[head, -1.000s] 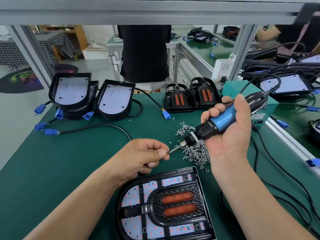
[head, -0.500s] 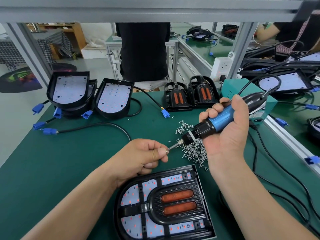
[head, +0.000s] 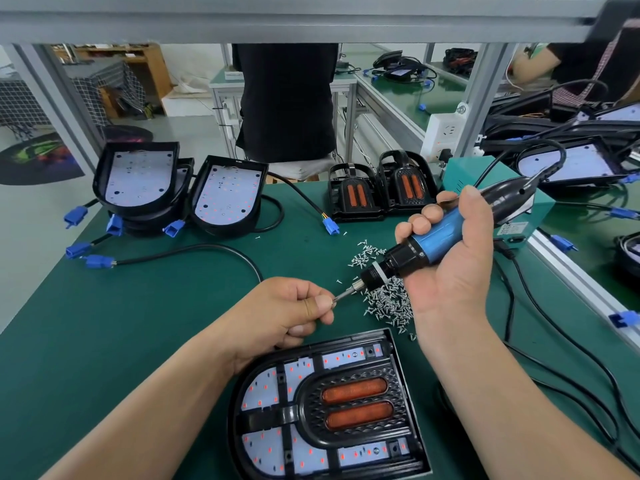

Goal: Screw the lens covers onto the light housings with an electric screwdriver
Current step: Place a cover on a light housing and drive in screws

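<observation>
Screw loading: left hand (head: 294,315) pinches screw (head: 333,300) onto electric screwdriver (head: 436,239) gripped by right hand (head: 450,275); next, alignment over a lens cover (head: 308,410) hole.

Nothing legible in view. White label (head: 512,229) on the teal power supply (head: 544,206) was too blurred to read. Tiny print on the LED board (head: 227,199) in the open light housing (head: 227,231) couldn't be made out either.

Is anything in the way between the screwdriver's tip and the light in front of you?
Nothing visible does. The right hand holds the screwdriver, its tip pinched by the left hand. Between there and the light is only bare mat, and its corner hole is uncovered.
</observation>
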Tool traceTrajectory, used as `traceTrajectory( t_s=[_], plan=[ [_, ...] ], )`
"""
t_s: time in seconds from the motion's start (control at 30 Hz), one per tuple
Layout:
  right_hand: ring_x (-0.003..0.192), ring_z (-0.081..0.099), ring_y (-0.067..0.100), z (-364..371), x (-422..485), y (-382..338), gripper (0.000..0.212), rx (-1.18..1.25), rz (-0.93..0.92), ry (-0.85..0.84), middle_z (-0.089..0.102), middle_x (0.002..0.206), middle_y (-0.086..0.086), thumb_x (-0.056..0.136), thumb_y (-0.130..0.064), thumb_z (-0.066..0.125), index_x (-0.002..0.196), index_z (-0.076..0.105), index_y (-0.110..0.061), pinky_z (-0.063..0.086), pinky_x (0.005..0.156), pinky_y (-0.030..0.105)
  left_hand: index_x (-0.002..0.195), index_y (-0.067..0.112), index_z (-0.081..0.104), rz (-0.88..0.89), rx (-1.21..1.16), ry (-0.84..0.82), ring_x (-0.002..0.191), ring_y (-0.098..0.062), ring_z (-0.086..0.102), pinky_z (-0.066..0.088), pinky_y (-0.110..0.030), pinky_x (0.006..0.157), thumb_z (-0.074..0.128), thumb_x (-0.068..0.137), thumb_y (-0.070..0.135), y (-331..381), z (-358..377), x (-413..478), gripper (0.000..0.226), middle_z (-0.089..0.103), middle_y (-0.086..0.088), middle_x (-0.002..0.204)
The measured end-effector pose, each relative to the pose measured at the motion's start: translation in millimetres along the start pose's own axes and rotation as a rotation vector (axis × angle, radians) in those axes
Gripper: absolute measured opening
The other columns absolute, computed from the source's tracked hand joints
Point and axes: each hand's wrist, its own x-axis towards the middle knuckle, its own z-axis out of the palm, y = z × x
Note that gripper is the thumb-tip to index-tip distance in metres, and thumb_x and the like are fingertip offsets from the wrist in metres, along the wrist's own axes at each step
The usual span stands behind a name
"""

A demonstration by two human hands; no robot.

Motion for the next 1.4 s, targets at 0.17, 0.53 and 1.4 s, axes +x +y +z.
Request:
traceTrajectory(
  t_s=[0.17,0.53,1.4],
  plan=[
    [0.064,0.056,0.016,6,-4,4,0.028,-0.106,-0.076,-0.026,0.055,0.078,0.0,0.1,-0.042,0.071,0.098,0.061,-0.016,0.054,0.071,0.034,0.087,0.007,0.069,0.006,-0.006,0.068,0.05,-0.011,0.019,0.022,-0.017,0.042,0.065,0.104,0.019,-3,-2,2,0.021,0.031,-0.001,0.059],
    [0.065,0.059,0.017,-2,-2,10,0.033,-0.08,-0.012,0.142,0.059,0.079,0.001,0.099,-0.043,0.073,0.101,0.057,-0.014,0.057,0.071,0.037,0.081,0.009,0.073,0.053,-0.049,0.102,0.051,-0.011,0.018,0.022,-0.017,0.042,0.074,0.087,0.027,-4,-3,4,0.019,0.031,-0.005,0.068],
    [0.062,0.056,0.016,-6,1,0,0.036,0.071,0.015,0.195,0.057,0.077,0.001,0.098,-0.045,0.075,0.102,0.059,-0.013,0.057,0.07,0.035,0.099,0.007,0.08,0.02,-0.007,0.001,0.051,-0.005,0.033,0.028,-0.012,0.043,0.074,0.088,0.031,2,-1,-5,0.027,0.065,-0.005,0.079]
  ],
)
